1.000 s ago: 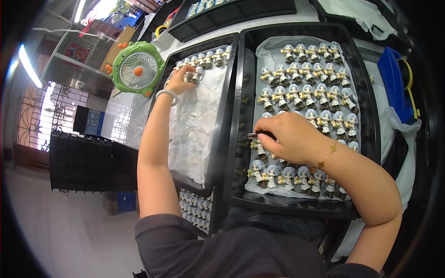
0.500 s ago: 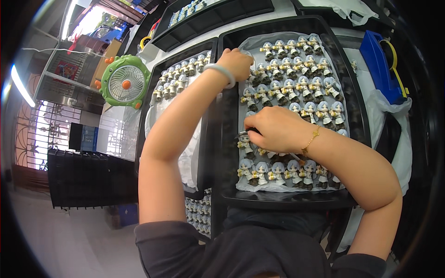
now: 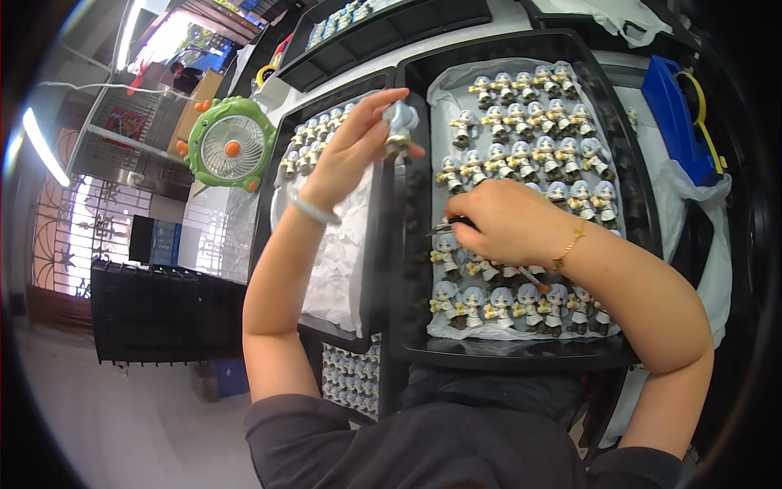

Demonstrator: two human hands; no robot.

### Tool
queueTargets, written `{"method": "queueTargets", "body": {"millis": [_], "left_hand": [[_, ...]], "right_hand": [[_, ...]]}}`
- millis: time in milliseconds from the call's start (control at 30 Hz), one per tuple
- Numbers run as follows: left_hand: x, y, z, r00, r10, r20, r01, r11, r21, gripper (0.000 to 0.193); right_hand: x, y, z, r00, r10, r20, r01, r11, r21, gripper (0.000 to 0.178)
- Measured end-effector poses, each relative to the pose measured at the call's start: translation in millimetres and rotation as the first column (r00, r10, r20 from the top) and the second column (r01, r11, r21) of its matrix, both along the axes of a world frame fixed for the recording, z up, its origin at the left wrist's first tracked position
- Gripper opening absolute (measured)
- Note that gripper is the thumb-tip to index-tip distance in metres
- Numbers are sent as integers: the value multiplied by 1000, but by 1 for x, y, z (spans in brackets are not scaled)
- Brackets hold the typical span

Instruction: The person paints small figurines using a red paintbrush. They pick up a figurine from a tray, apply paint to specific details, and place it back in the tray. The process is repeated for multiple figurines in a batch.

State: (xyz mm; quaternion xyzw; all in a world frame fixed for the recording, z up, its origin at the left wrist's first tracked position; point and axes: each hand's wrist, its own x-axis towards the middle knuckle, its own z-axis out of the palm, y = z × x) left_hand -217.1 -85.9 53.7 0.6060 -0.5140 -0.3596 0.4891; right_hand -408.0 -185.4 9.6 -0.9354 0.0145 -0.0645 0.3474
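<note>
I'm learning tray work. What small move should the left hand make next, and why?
Probably move the left hand left and lower its figurine onto the bare white liner in the left tray. It holds the figurine raised near the border with the right tray; that liner has open space below its rows of figurines, while the right hand holds a thin tool.

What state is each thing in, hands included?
Left hand: gripping a figurine
Held figurine: head toward picture top
Right hand: closed on a tool
Black-handled tool: held, tip pointing left
Right tray: rows of figurines on white liner
Left tray: figurines at far end, liner showing nearer
Green fan: upright, spinning or not unclear
Lower tube light: lit
</note>
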Motion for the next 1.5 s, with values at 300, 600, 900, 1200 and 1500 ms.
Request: {"method": "queueTargets", "body": {"millis": [300, 600, 900, 1200, 1500], "left_hand": [[-38, 55, -5, 877, -122, -465, 90, 992, -90, 83], [-45, 67, -6, 836, -326, -441, 229, 938, -258, 91], [-38, 70, -3, 933, -230, 278, 274, 953, -131, 73], [-54, 71, 5, 547, 134, 826, 57, 979, -197, 67], [-58, 73, 3, 454, 206, 867, -3, 973, -230, 63]], "right_hand": [[2, -6, 3, 996, -48, -80, 54, 996, 69, 18], [2, -6, 5, 998, -60, -22, 61, 994, 86, 16], [4, -4, 7, 997, -46, -61, 51, 995, 84, 17], [4, -2, 4, 994, -45, -95, 53, 996, 77, 18], [5, -2, 5, 991, -40, -130, 54, 993, 108, 18]]}}
